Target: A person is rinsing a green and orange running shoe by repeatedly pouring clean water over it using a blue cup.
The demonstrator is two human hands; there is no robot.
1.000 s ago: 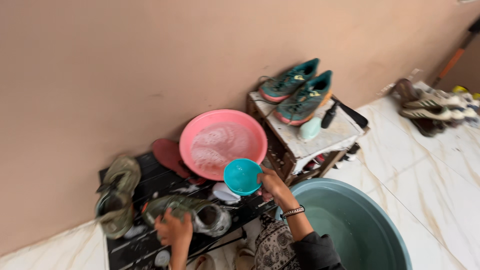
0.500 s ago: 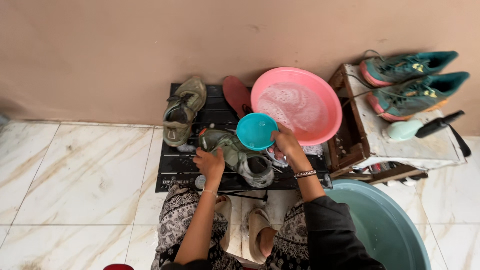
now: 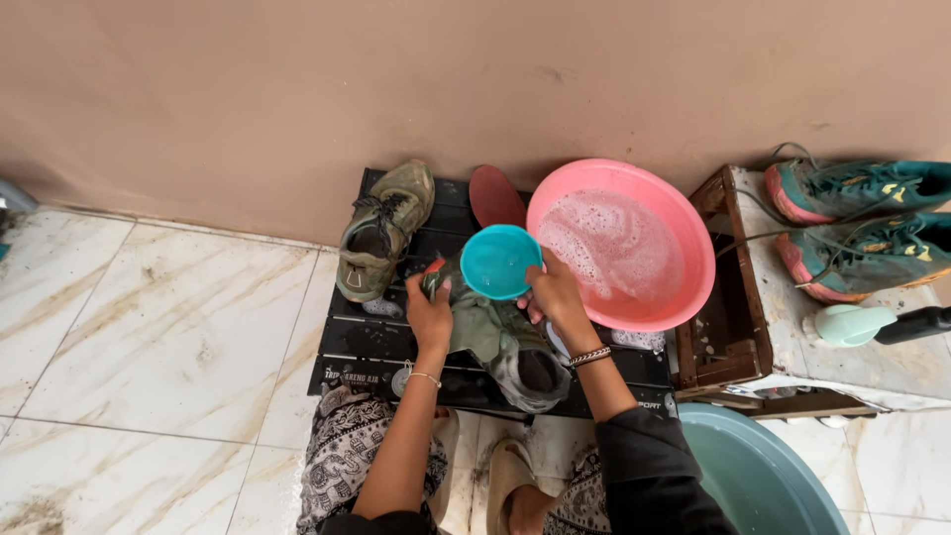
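Rinsing the muddy shoe over the black slatted mat

My left hand [image 3: 430,315] has a closed grip on the olive shoe [image 3: 500,342] lying on the mat [image 3: 367,342]; my right hand [image 3: 555,295] is closed around the teal scoop [image 3: 498,261], tipped above it beside the pink basin [image 3: 684,233] of suds. Next, I judge, a steady pour along the toe.

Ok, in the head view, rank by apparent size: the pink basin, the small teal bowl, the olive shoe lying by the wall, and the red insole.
1. pink basin, clearly largest.
2. olive shoe.
3. teal bowl and red insole: too close to rank, since the bowl is raised toward the camera in the right hand and partly covers the insole.
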